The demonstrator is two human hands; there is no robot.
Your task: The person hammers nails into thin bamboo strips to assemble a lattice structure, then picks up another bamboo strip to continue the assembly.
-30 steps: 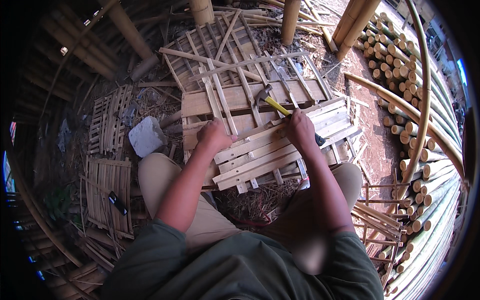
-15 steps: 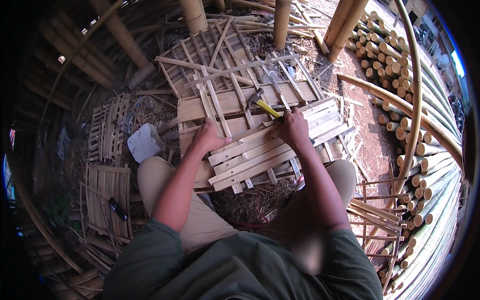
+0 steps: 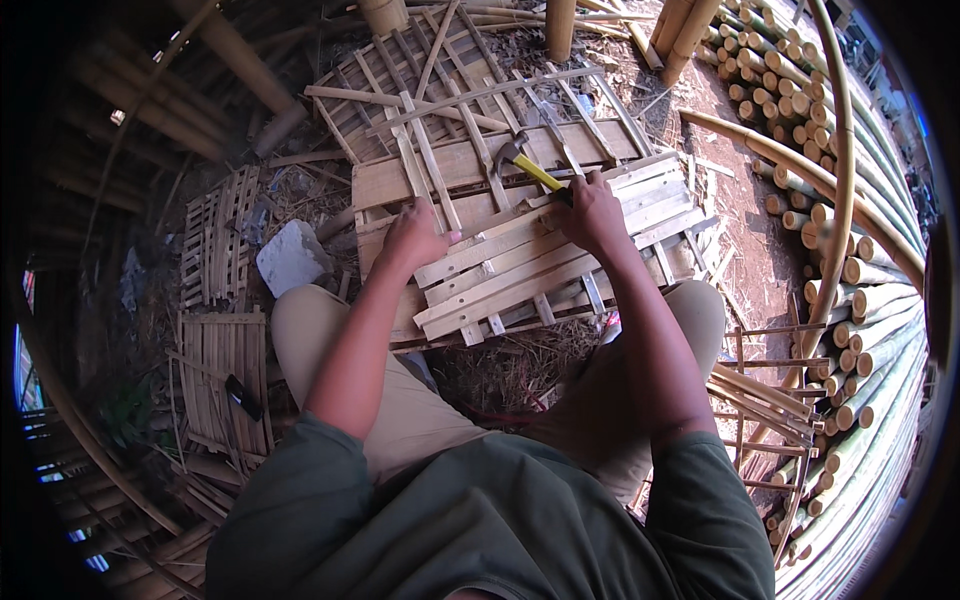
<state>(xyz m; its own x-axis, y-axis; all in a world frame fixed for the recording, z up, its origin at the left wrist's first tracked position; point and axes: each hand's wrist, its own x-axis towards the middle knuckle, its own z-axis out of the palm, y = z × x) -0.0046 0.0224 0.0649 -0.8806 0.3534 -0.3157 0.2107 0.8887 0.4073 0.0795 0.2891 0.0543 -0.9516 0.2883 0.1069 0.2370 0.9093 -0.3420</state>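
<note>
A panel of pale bamboo slats (image 3: pixel 540 270), laid side by side over cross strips, lies in front of my knees. My right hand (image 3: pixel 594 216) is closed around the dark grip of a claw hammer (image 3: pixel 541 174) with a yellow shaft. The hammer's head points away to the far left, over the wooden boards (image 3: pixel 455 192) beyond the panel. At the panel's far left corner, my left hand (image 3: pixel 414 238) has its fingers curled and its thumb against the slat end. What those fingers close on is hidden.
More slatted frames (image 3: pixel 480 85) lie behind the boards. To the left are a pale block (image 3: pixel 292 258), a small slatted panel (image 3: pixel 222 235) and a black object (image 3: pixel 243 398) on another panel. Bamboo poles (image 3: pixel 870 300) are stacked on the right, with a bent pole (image 3: pixel 790 158) before them.
The view has shifted, so the panel, boards and both hands sit higher in the picture. My hands keep nearly the same places on the work, and the hammer stays in my right hand.
</note>
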